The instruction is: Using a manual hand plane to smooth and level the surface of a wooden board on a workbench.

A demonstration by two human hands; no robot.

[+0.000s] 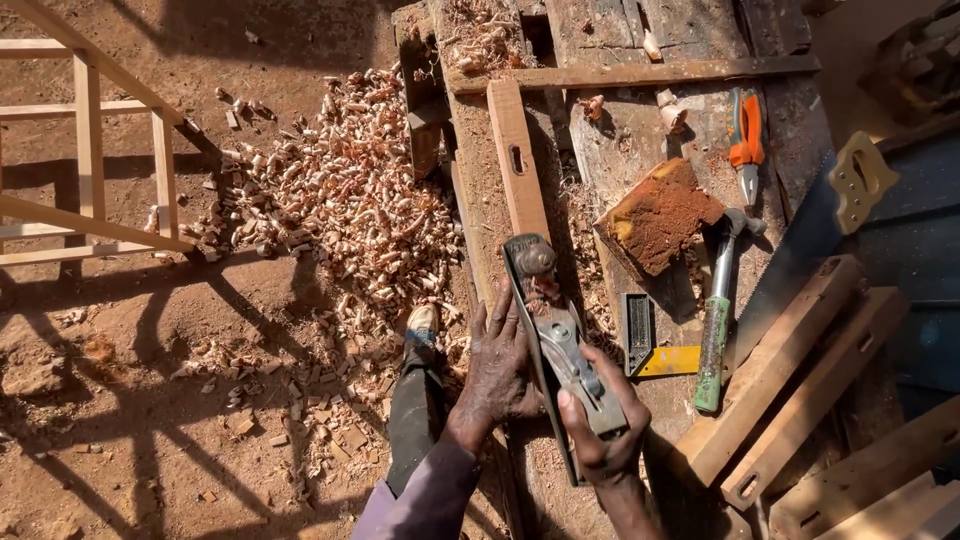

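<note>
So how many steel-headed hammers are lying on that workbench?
1: the hammer with a green-wrapped handle lies right of the yellow try square, its head beside the orange-handled pliers. Shavings could hide others.
</note>
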